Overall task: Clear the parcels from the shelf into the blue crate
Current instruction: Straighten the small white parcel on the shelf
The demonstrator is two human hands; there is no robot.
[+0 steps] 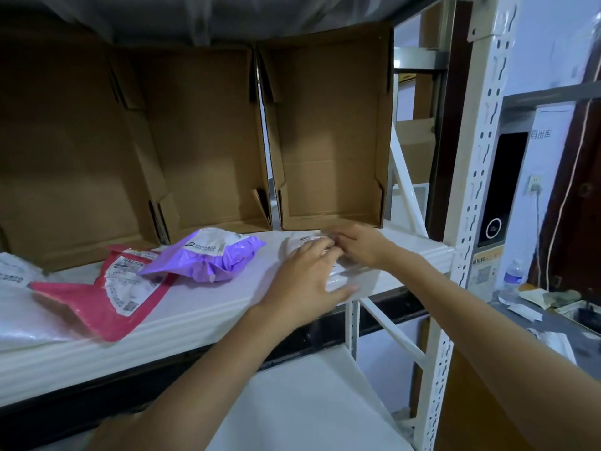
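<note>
A small white parcel (349, 276) lies at the right end of the white shelf (201, 307). My left hand (304, 281) lies over its near side, fingers spread and thumb along its front edge. My right hand (357, 244) holds its far side with curled fingers. Left of them on the shelf lie a purple mailer bag (211, 258), a pink mailer bag (107, 297) with a white label, and a white bag (19, 307) at the far left. The blue crate is not in view.
Open cardboard boxes (328, 131) stand on their sides at the back of the shelf. A white perforated upright (478, 177) bounds the shelf on the right. A lower white shelf (302, 395) sits below. A cluttered table with a water bottle (514, 275) stands right.
</note>
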